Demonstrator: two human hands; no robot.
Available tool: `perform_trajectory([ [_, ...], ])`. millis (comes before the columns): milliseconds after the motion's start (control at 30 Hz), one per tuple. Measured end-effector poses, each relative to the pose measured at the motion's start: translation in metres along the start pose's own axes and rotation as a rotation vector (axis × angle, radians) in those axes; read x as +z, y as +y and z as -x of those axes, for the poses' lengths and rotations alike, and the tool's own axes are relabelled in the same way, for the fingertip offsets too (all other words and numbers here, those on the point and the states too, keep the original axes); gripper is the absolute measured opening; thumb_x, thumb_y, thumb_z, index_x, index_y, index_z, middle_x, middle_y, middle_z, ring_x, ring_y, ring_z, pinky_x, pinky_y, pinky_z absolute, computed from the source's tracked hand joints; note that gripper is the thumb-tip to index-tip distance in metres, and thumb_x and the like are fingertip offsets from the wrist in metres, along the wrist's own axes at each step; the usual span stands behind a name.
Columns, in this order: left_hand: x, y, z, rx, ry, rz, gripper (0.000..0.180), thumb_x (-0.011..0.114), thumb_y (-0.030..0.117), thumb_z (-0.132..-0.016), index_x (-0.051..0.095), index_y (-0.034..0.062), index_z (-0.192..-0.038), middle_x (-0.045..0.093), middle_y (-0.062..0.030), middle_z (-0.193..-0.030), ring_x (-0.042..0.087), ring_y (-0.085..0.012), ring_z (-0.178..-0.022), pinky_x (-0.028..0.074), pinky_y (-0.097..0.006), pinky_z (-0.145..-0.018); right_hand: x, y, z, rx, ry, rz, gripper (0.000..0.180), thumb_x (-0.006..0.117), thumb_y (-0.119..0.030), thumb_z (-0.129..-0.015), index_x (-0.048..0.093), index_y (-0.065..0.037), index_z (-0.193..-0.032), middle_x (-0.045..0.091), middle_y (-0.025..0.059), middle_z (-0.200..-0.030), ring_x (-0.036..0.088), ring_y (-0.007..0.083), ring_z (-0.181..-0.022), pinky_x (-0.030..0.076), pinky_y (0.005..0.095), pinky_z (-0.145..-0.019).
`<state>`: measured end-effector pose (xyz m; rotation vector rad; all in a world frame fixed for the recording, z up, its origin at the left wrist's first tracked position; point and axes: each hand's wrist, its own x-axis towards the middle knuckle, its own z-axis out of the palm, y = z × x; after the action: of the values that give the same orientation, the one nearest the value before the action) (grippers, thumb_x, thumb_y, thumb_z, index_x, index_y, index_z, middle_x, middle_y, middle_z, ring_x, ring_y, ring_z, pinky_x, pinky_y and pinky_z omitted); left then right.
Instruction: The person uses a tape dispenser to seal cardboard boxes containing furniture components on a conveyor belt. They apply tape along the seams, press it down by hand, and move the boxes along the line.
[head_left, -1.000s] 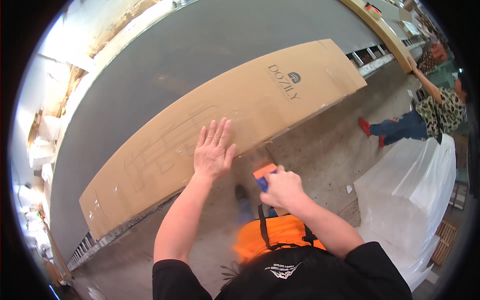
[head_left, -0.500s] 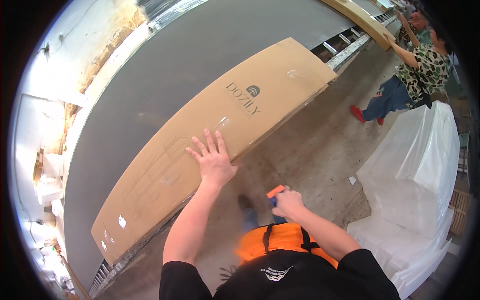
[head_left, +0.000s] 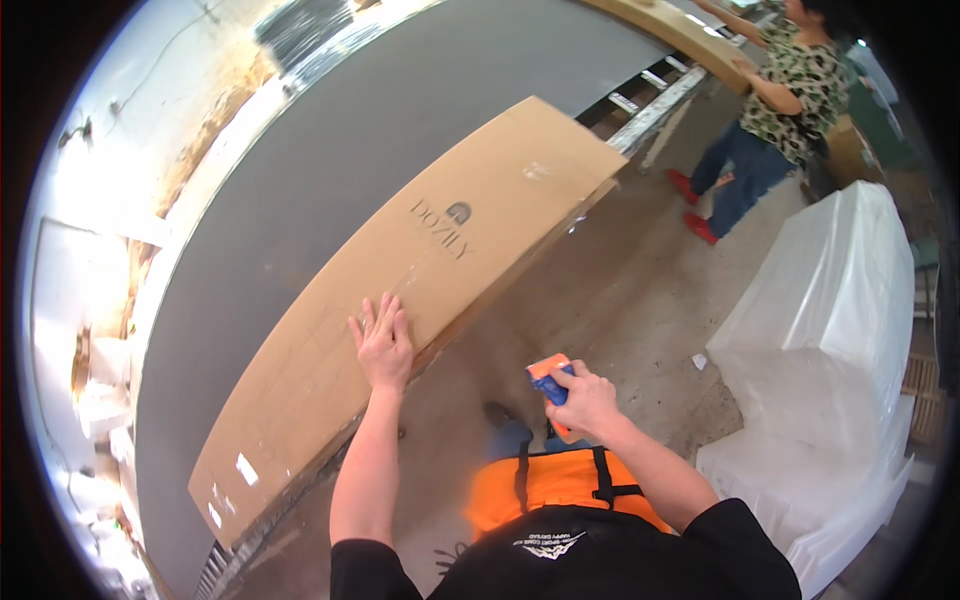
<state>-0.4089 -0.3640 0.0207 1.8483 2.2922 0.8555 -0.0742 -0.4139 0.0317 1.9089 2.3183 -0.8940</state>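
Observation:
A long, flat brown cardboard box (head_left: 300, 340) with dark print lies slantwise along the near edge of a wide grey conveyor belt (head_left: 250, 220). Clear tape glints on its top. My left hand (head_left: 384, 348) rests palm down on the box near its near long edge, fingers stretched out and holding nothing. In front of my waist, apart from the box, my right hand (head_left: 588, 400) is closed around an orange-and-blue hand tool (head_left: 548, 380). Its exact kind is partly hidden by my fingers.
At the far right a person (head_left: 790, 90) in a camouflage shirt touches another long carton (head_left: 690, 35) on the conveyor. A stack of white, plastic-wrapped sheets (head_left: 800, 370) stands to my right. An orange bag (head_left: 560, 490) hangs at my waist. Dark film-wrapped goods (head_left: 305, 40) stand beyond the belt.
The box has shifted slightly left and nearer in view, with my left hand still on it. My right hand has turned, showing more of the tool. The other person appears farther left.

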Motion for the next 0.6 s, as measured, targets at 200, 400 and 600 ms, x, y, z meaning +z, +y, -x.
perform_trajectory([
  [200, -0.026, 0.025, 0.012, 0.251, -0.065, -0.214, 0.084, 0.072, 0.062, -0.077, 0.055, 0.0084, -0.139, 0.053, -0.0116, -0.144, 0.039, -0.0398, -0.14, 0.021, -0.054, -0.119, -0.033, -0.016, -0.028, -0.135, 0.371, -0.477, 0.073, 0.071, -0.028, -0.065, 0.057, -0.009, -0.134, 0.067, 0.0122, -0.111, 0.07, 0.0289, -0.086, 0.056, 0.042, -0.075],
  [400, -0.03, 0.03, 0.008, 0.19, -0.131, -0.28, 0.096, 0.072, 0.066, -0.073, 0.048, 0.0063, -0.144, 0.045, -0.0105, -0.151, 0.031, -0.0361, -0.145, 0.017, -0.051, -0.121, -0.083, -0.053, -0.089, -0.102, 0.319, -1.187, 0.072, 0.071, -0.014, -0.077, 0.047, -0.001, -0.143, 0.065, 0.0058, -0.105, 0.062, 0.0114, -0.084, 0.053, 0.0265, -0.073],
  [600, -0.034, 0.031, 0.009, 0.191, -0.14, -0.265, 0.094, 0.074, 0.063, -0.072, 0.049, 0.0063, -0.143, 0.046, -0.0104, -0.15, 0.032, -0.0361, -0.144, 0.018, -0.051, -0.12, -0.073, -0.104, -0.188, -0.18, 0.386, -0.999, 0.073, 0.067, -0.031, -0.083, 0.043, 0.003, -0.144, 0.055, 0.0194, -0.134, 0.05, 0.026, -0.122, 0.036, 0.0362, -0.108],
])
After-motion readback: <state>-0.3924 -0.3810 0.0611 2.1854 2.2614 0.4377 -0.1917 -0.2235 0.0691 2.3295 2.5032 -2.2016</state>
